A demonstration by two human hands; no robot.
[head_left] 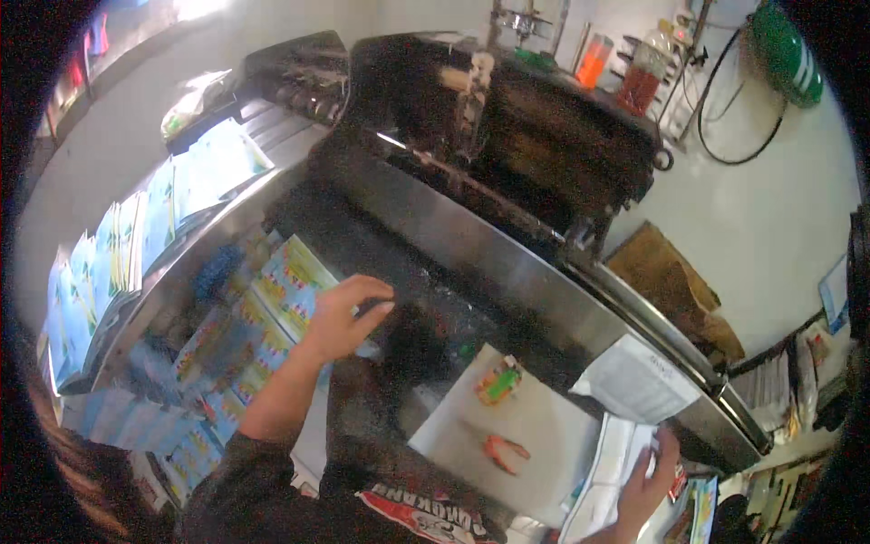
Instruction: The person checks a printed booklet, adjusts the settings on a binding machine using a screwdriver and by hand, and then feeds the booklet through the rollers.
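My left hand (pixel 349 317) hovers over the dark work surface, in front of a metal machine. Its fingers are bent, with a gap between thumb and fingertips, and no object shows in it. My right hand (pixel 651 480) is at the right edge of a folded white paper bundle (pixel 603 476). Its thumb stands apart from its fingers; whether it presses on the paper is hard to see. Between my hands lies a pale board (pixel 553 444). Orange-handled pliers (pixel 504 451) and a small green-and-orange packet (pixel 498 385) rest on it.
Printed colourful sheets (pixel 272 299) lie left of my left arm. Stacks of light-blue printed sheets (pixel 118 245) stand at the far left. The machine's steel rail (pixel 507 245) runs across ahead. A white sheet (pixel 639 381) leans on it. Bottles (pixel 642 72) stand on top.
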